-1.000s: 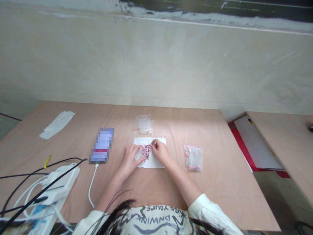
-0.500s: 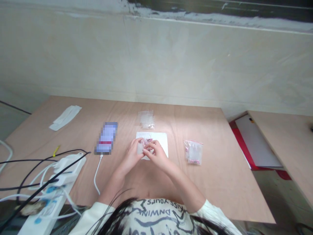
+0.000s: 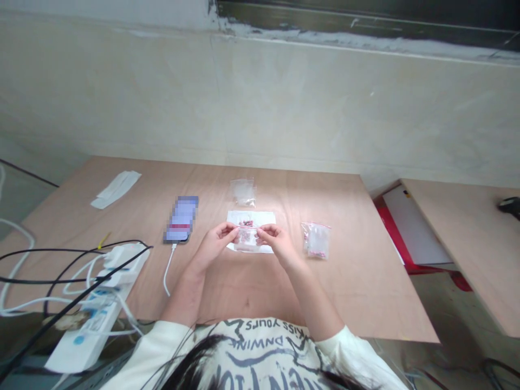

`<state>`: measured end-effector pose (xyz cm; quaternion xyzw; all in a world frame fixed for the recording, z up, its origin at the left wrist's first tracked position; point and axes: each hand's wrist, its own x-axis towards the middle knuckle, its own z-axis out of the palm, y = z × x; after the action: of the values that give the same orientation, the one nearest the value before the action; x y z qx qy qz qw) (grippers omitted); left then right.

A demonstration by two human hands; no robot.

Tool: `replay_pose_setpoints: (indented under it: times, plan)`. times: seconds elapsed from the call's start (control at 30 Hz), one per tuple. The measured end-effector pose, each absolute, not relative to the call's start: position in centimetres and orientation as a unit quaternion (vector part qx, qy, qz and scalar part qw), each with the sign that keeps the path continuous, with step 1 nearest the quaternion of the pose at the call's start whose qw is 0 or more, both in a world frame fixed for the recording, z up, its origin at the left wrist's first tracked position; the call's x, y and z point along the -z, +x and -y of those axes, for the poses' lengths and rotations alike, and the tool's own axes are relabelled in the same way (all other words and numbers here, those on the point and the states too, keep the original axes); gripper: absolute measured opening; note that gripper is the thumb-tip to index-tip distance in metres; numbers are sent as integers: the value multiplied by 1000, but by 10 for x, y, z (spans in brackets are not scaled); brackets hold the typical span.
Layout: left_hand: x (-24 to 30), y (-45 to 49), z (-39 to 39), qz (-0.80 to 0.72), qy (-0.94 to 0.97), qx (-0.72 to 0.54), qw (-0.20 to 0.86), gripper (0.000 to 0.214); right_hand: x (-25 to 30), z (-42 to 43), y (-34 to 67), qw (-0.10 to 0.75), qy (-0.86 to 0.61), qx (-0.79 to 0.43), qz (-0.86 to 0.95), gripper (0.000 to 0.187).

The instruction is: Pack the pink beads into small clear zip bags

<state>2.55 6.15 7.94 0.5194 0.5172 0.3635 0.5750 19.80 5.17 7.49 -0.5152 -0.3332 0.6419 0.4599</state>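
Note:
My left hand [image 3: 219,238] and my right hand [image 3: 278,241] pinch opposite ends of the top edge of a small clear zip bag [image 3: 247,236], between thumb and fingers. The bag hangs toward me over a white sheet of paper [image 3: 268,218]. Just beyond its edge lie several small dark pink beads [image 3: 246,223], apparently on the paper. What is inside the bag is too small to make out. To the right of my right hand lies a clear bag [image 3: 317,241] with pink beads at its bottom. Another clear bag [image 3: 244,192] rests past the paper.
A phone [image 3: 181,219] with a white charging cable [image 3: 166,273] lies to the left. Farther back is a folded white strip [image 3: 116,189]. A white power strip [image 3: 97,319] with tangled cables sits at the left front. The wooden table [image 3: 365,292] ends at the wall.
My hands have moved apart and now stretch the bag's edge level between them; before, they were close together over it. The beads show more clearly. The camera view has shifted slightly.

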Motion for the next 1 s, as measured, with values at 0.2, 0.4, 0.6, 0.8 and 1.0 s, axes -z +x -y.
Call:
replay_pose_setpoints:
  times: [0.2,0.4,0.6,0.8,1.0]
  plan:
    - [-84,29,-67,-518,520,-351,582,24,-69,-59,200,461,-524,-631,338,24]
    - [-94,35,-73,-529,494,-335,603,26,-69,-66,197,455,-541,-620,339,21]
    - [-94,35,-72,-535,481,-343,604,27,-77,-63,195,460,-493,-652,346,24]
    - [-94,36,-63,-504,486,-338,629,24,-82,-54,190,469,-502,-633,356,22]
    - [-91,41,-60,-463,516,-317,647,23,-82,-48,187,472,-495,-635,359,19]
